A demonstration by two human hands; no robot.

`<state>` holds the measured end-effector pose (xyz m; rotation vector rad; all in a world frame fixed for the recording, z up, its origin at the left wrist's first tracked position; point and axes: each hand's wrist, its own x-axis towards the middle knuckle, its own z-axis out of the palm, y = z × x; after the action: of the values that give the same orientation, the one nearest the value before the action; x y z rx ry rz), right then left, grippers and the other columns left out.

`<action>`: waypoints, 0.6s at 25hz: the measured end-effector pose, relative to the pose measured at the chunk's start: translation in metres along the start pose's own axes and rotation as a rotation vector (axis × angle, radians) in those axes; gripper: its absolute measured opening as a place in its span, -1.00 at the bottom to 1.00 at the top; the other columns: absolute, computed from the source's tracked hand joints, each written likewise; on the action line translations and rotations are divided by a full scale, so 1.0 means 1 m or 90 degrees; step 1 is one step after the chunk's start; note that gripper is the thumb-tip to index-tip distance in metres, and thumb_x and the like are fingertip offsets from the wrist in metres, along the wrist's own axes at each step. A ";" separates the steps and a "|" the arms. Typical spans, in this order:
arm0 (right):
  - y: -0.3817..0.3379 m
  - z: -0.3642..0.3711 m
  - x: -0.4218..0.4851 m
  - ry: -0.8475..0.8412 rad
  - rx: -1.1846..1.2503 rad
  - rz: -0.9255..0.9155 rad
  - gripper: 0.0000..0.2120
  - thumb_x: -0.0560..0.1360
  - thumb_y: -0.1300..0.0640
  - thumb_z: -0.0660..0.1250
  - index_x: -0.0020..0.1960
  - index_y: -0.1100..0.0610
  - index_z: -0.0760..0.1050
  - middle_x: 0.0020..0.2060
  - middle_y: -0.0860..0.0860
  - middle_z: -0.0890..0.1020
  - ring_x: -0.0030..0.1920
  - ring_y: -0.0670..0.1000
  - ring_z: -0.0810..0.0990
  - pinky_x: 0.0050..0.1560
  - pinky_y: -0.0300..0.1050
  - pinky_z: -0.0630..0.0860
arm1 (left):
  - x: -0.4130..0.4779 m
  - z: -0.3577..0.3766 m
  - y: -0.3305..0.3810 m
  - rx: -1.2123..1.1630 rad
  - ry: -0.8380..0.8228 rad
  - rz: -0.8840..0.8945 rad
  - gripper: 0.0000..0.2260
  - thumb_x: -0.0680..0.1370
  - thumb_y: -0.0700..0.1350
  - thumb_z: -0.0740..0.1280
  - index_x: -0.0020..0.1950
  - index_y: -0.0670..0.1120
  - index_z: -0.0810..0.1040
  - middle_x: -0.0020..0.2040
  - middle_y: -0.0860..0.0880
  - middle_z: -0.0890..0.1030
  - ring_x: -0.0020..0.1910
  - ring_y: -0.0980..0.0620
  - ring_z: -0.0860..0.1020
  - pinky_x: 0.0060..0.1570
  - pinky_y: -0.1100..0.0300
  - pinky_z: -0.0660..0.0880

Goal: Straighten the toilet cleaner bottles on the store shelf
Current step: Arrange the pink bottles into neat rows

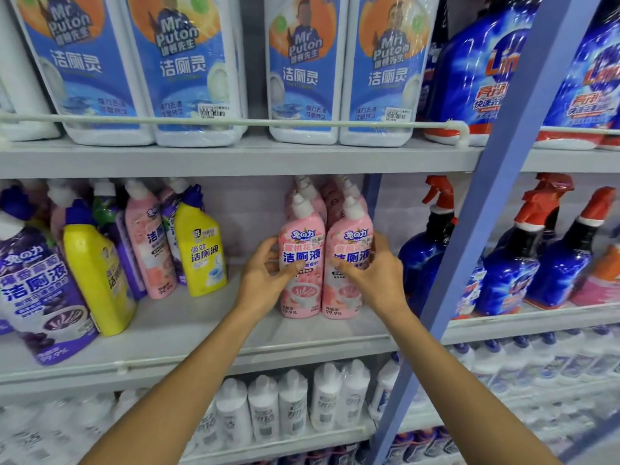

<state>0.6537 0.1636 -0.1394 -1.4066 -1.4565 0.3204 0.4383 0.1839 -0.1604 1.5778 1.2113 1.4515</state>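
Two pink toilet cleaner bottles stand upright side by side at the front of the middle shelf (188, 327). My left hand (265, 276) grips the left pink bottle (302, 239) at its label. My right hand (372, 276) grips the right pink bottle (349, 297) the same way. More pink bottles (315, 193) stand in rows behind them. To the left, a yellow bottle (201, 250), another yellow bottle (97, 273), a pink bottle (151, 246) and a purple bottle (40, 290) lean at uneven angles.
Large white Mr Puton jugs (188, 72) fill the top shelf behind a rail. A blue upright post (496, 182) runs diagonally on the right, with blue spray bottles (553, 256) beyond it. White bottles (292, 404) line the lower shelf. Bare shelf lies between the yellow and pink bottles.
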 end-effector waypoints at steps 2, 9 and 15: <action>0.017 -0.006 -0.002 -0.007 0.015 0.013 -0.37 0.33 -0.04 0.64 0.30 0.08 0.48 0.08 -0.04 0.69 0.02 -0.04 0.68 -0.08 -0.29 0.58 | -0.005 0.016 -0.001 0.011 0.017 -0.003 -0.55 0.43 -0.14 0.57 0.26 0.00 0.52 0.02 0.13 0.67 -0.08 0.24 0.64 -0.06 0.31 0.59; 0.043 0.002 0.004 -0.026 0.039 0.014 -0.39 0.39 0.06 0.61 0.37 0.11 0.48 0.11 -0.02 0.68 0.02 -0.08 0.64 -0.05 -0.35 0.57 | -0.013 0.032 -0.006 0.115 0.089 -0.044 -0.60 0.39 -0.12 0.60 0.17 -0.03 0.58 -0.17 0.24 0.59 -0.23 0.32 0.57 -0.34 0.52 0.45; 0.054 0.004 0.015 -0.058 0.052 -0.056 -0.37 0.43 0.06 0.57 0.42 0.13 0.45 0.17 -0.03 0.66 0.10 -0.09 0.65 0.09 -0.28 0.61 | 0.002 0.027 -0.021 0.138 0.083 -0.056 -0.55 0.40 -0.08 0.60 0.24 -0.02 0.56 -0.01 0.07 0.66 -0.12 0.14 0.63 -0.15 0.23 0.59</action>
<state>0.6848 0.1931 -0.1758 -1.2728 -1.5578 0.3881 0.4606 0.1958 -0.1837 1.5671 1.5392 1.4235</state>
